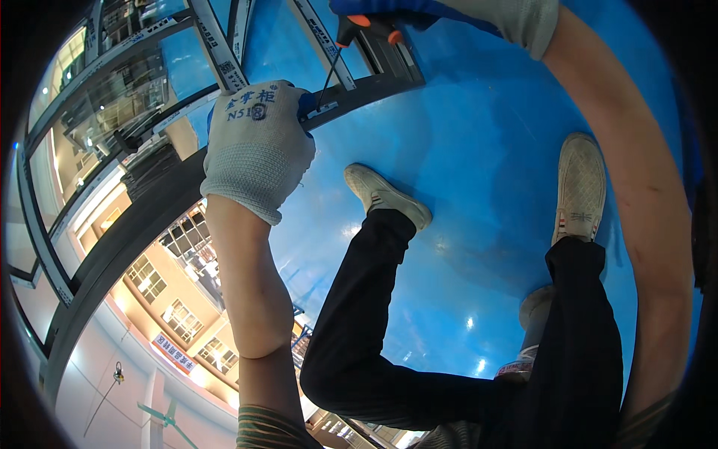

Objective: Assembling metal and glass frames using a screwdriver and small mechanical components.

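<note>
My left hand (258, 146), in a pale knitted glove with blue-coated fingers, is closed on a dark metal frame (374, 90). Most of its fingers are hidden behind the back of the hand. Above and to the right, my right hand (456, 15), in a similar glove, grips a screwdriver (351, 28) with a black and orange handle, partly cut off by the upper edge. The screwdriver's thin shaft slants down and left to the frame bar, close beside my left thumb. Whether its tip sits on a screw is too small to tell.
Slanting frame bars (217, 45) with printed film fill the upper left. A long dark bar (120, 239) curves down the left side. My shoes (580, 183) stand on the glossy blue floor (464, 202). A grey cylindrical leg (535, 322) stands between my legs.
</note>
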The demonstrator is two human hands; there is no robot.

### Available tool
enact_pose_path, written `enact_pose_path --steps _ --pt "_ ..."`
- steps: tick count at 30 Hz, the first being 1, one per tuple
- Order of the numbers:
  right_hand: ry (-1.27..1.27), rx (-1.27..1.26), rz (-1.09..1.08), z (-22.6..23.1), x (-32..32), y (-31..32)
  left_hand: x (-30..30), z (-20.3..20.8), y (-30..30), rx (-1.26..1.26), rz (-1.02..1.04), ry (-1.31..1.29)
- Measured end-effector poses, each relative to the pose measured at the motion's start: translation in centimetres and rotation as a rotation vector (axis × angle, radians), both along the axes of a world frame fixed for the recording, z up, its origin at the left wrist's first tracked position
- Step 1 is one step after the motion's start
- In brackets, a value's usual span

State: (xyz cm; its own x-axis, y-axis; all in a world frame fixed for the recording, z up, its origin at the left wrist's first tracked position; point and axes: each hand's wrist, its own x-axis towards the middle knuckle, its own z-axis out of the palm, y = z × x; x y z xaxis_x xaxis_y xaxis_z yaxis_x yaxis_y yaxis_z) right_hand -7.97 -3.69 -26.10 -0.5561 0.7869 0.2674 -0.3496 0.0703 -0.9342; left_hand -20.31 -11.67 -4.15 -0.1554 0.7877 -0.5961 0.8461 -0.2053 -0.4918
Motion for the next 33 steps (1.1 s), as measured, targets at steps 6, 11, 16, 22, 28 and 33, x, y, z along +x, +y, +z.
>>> enact_pose_path --steps 6,11,16,22,28,33 --pt "0.166 -0.374 0.281 8.7 4.2 2.0 -1.5 1.7 -0.5 0.018 -0.039 0.068" --pt "-0.475 -0.238 0.209 9.8 5.0 2.5 -1.3 1.3 -0.2 0.001 -0.001 0.051" --pt "-0.057 -0.287 0.178 7.0 2.1 2.0 -1.3 1.5 -0.2 0.008 0.022 0.063" --pt "-0.153 -0.286 0.222 8.2 3.1 2.2 -1.4 1.7 -0.3 0.039 -0.002 0.032" --pt "0.054 -0.335 0.398 8.4 5.3 2.9 -1.1 1.5 -0.1 0.014 0.039 0.052" --pt "0.049 -0.243 0.320 6.9 4.4 2.8 -1.4 1.6 -0.3 0.033 0.012 0.041"
